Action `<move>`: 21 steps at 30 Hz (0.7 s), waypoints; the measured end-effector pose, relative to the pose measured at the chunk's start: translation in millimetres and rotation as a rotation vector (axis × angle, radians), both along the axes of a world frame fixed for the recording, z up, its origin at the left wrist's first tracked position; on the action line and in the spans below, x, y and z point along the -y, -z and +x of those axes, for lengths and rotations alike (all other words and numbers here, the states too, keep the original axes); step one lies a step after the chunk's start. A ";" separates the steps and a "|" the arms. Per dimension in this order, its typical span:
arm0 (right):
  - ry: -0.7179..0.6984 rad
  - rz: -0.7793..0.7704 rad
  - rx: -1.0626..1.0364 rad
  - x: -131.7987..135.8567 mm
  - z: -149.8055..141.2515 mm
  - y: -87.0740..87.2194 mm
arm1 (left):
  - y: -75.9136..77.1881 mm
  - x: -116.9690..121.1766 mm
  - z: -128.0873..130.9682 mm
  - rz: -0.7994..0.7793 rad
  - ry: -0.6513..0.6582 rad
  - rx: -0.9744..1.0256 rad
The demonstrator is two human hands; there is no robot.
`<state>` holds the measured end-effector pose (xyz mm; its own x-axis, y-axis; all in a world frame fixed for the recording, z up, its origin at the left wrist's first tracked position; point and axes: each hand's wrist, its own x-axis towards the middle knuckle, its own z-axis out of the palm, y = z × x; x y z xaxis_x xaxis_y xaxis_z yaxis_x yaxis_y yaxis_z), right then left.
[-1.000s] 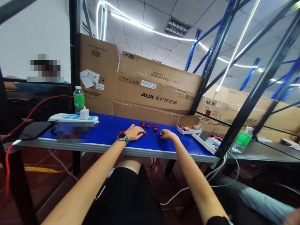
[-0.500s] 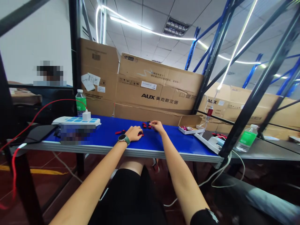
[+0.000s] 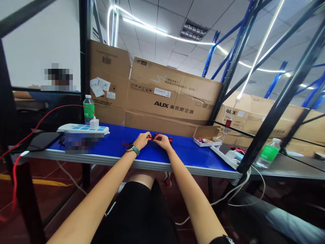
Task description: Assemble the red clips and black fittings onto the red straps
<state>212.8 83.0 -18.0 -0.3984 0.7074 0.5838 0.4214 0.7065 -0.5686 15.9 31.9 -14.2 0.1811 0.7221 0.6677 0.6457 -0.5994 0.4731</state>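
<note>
My left hand [image 3: 142, 140], with a watch [image 3: 132, 148] on its wrist, is closed in a pinch over the blue tabletop. At its fingertips shows a small red piece [image 3: 151, 138], mostly covered by the fingers. My right hand [image 3: 163, 141] is closed too, its fingertips almost meeting the left ones; what it pinches is hidden. Just behind the right hand lie small red and black parts [image 3: 170, 139], partly covered by it. Left of the left hand, near the watch, a thin red strip [image 3: 125, 144] rests on the table.
On the left of the blue table [image 3: 193, 154] stand a power strip [image 3: 76, 128] and a water bottle [image 3: 88, 110]. A small open box [image 3: 205, 141] with pinkish-red contents is at the right. Cardboard [image 3: 172, 98] walls the back; a dark rack post [image 3: 264, 112] rises at the right.
My right hand has moved left and nearer, up to the left hand. The left hand has lifted from the table and now pinches the red piece. The view has shifted slightly.
</note>
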 end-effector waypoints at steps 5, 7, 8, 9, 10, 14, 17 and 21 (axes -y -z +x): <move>-0.134 -0.108 -0.022 10.5 -2.3 1.5 | 2.2 -1.1 -2.0 -0.030 0.033 0.031; -0.156 -0.112 -0.019 13.3 0.5 0.6 | 1.3 1.4 -1.4 -0.043 0.056 0.030; -0.170 -0.121 -0.019 14.4 1.8 -0.2 | 0.2 3.3 -1.1 -0.046 0.065 0.028; -0.188 -0.138 -0.024 15.3 2.9 -1.1 | -1.3 5.5 -0.8 -0.048 0.070 0.027; -0.207 -0.160 -0.037 16.1 3.6 -2.2 | -2.9 7.8 -0.5 -0.046 0.073 0.029; -0.260 -0.227 -0.148 19.2 3.3 -6.9 | -9.0 15.4 -0.1 -0.022 0.080 0.054; -0.293 -0.260 -0.226 22.6 2.7 -9.6 | -10.7 17.7 0.1 -0.021 0.094 0.045; -0.334 -0.310 -0.254 26.3 3.1 -10.7 | -10.5 19.1 1.2 -0.053 0.137 0.030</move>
<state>215.9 56.7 -7.3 -0.5046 0.7210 0.4749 0.0232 0.5612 -0.8274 17.1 12.8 -3.7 0.2608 0.7262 0.6361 0.5446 -0.6547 0.5242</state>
